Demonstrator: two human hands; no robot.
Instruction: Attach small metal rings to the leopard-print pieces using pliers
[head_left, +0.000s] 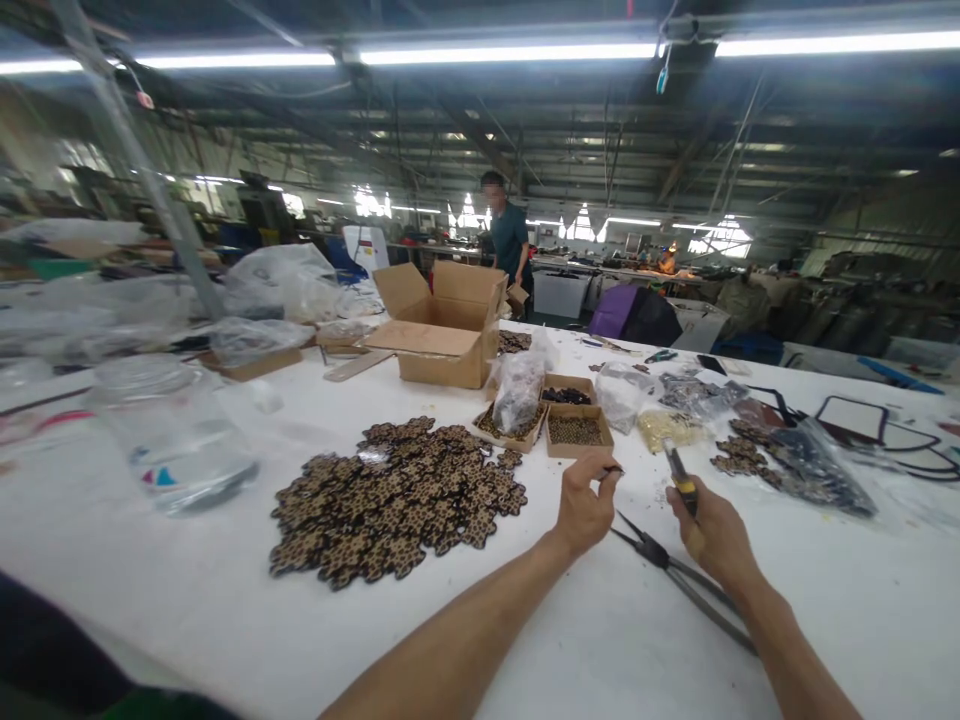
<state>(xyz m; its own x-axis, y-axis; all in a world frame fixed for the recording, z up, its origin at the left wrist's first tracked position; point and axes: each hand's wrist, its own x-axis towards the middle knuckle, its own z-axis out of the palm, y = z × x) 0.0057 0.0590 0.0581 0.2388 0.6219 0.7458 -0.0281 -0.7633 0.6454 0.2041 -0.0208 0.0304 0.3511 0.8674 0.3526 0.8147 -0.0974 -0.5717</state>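
Note:
My left hand (585,508) is closed in a pinch on a small dark piece (613,470), seen nearly edge-on; its exact kind is unclear. In my right hand (712,535) is a yellow-and-black utility knife (682,484), its metal end pointing up and away from me. Between and below the hands, long-nosed pliers (652,550) lie on the white table (570,640), jaws toward my left hand. Left of my left hand spreads a heap of leopard-print flower-shaped patches (397,500). Just beyond that hand stands a small cardboard box of brass-coloured bits (576,430).
A large open carton (442,330) stands behind the heap. To the left is a clear plastic jar (176,440) holding clear liquid. Plastic bags, more patches (742,450) and dark frames (851,420) lie at the right. A person (508,235) stands beyond the table.

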